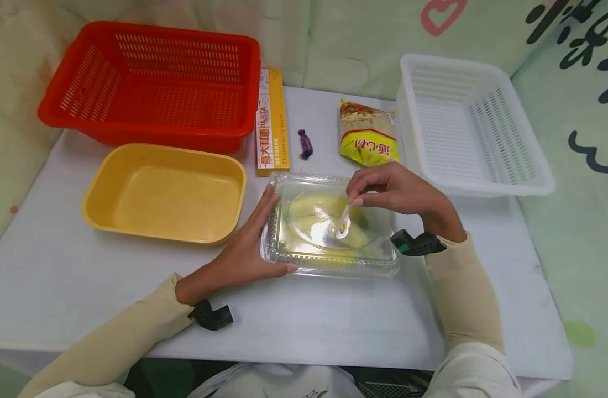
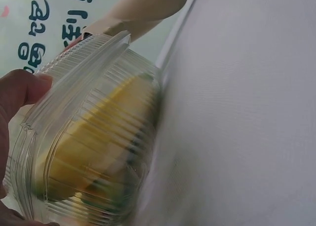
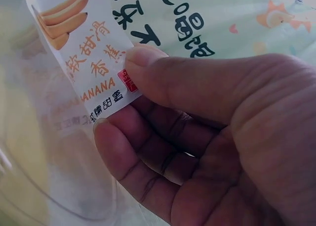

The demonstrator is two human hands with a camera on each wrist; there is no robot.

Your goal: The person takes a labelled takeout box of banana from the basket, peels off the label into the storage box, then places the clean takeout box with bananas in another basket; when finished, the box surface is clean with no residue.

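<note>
Right hand [image 1: 398, 190] pinching a small banana candy packet [image 3: 86, 63] between thumb and fingers, just above the clear plastic container [image 1: 329, 226]. Left hand [image 1: 249, 249] with straight fingers pressed on the container's left side. Beyond the left hand, yellow tub [image 1: 164, 190], then red basket [image 1: 155, 83].

Clear ribbed container [image 1: 329, 226]: yellow contents, small green patches. Wrapper [image 3: 94, 72] pinched above it: white, orange lettering, yellow banana print, small red mark. Red perforated basket [image 1: 155, 83]. White perforated basket [image 1: 473, 124]. Plain yellow tub [image 1: 167, 190]. Yellow-and-white pasta box [image 1: 271, 124]. Purple candy [image 1: 305, 144]. Yellow packet [image 1: 367, 134], red lettering. White desk [image 1: 304, 320]. Beige sleeves [image 1: 465, 293].
</note>
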